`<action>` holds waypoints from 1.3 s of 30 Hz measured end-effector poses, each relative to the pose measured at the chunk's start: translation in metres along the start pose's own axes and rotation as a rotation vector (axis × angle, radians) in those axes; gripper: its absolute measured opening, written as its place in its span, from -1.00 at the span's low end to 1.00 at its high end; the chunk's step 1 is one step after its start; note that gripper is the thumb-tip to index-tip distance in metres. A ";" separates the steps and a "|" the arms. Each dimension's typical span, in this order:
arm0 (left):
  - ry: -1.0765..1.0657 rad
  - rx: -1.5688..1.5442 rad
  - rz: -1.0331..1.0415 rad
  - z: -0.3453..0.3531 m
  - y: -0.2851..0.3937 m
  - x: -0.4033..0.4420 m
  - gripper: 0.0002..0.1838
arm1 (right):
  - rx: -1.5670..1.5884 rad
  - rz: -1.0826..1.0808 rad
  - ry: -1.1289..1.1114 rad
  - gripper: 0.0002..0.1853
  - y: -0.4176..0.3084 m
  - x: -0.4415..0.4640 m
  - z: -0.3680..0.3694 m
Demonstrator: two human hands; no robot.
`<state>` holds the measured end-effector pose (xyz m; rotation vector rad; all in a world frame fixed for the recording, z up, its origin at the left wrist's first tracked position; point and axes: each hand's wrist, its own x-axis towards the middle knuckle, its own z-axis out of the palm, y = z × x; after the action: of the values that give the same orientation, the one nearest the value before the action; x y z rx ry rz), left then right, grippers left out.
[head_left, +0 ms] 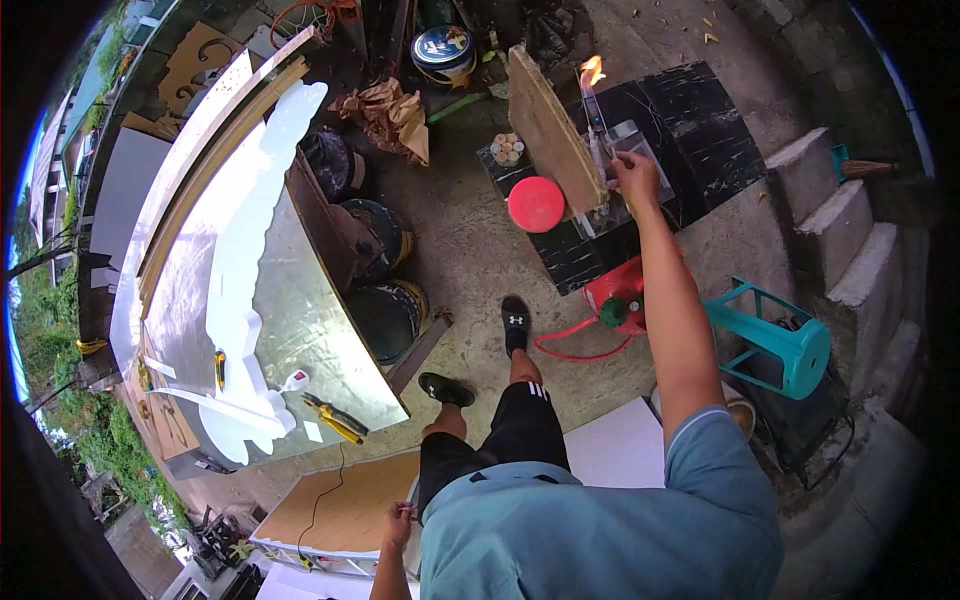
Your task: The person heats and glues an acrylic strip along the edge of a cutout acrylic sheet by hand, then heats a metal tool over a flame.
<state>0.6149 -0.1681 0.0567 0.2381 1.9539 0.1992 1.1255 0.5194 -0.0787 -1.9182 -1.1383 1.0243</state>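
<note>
My right hand (637,182) is closed at the near end of a metal tool or burner part; what the fingers grip is too small to tell. Beyond it, an orange flame (593,70) burns at the tip of a slim burner (590,100). A thick brown board (550,125) leans upright just left of that hand, beside a round red lid (536,204). These things stand on a black marbled board (712,125). Down by my side, my left hand (398,524) has its fingers pinched together, and their contents cannot be made out.
A metal-topped table (310,310) at left bears a white cutout (240,250), yellow-handled pliers (335,418) and a yellow cutter (220,370). Buckets line its edge. A red gas tank (620,285) with a hose, a teal stool (785,350) and concrete steps (835,215) are at right.
</note>
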 end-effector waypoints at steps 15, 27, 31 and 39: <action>0.006 0.018 0.009 0.001 -0.002 -0.001 -0.84 | -0.012 -0.008 0.003 -0.68 0.005 0.003 0.002; -0.007 0.004 0.013 0.002 -0.003 0.000 -0.86 | -0.069 0.000 -0.004 -0.69 -0.007 -0.005 -0.001; -0.009 0.025 0.023 -0.002 -0.003 0.001 -0.85 | -0.018 0.011 0.004 -0.71 -0.005 -0.005 -0.001; -0.008 0.043 0.007 -0.003 0.002 -0.001 -0.84 | -0.009 0.003 -0.005 -0.71 0.002 -0.002 -0.001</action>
<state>0.6125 -0.1666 0.0594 0.2730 1.9516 0.1608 1.1263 0.5170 -0.0799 -1.9257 -1.1451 1.0279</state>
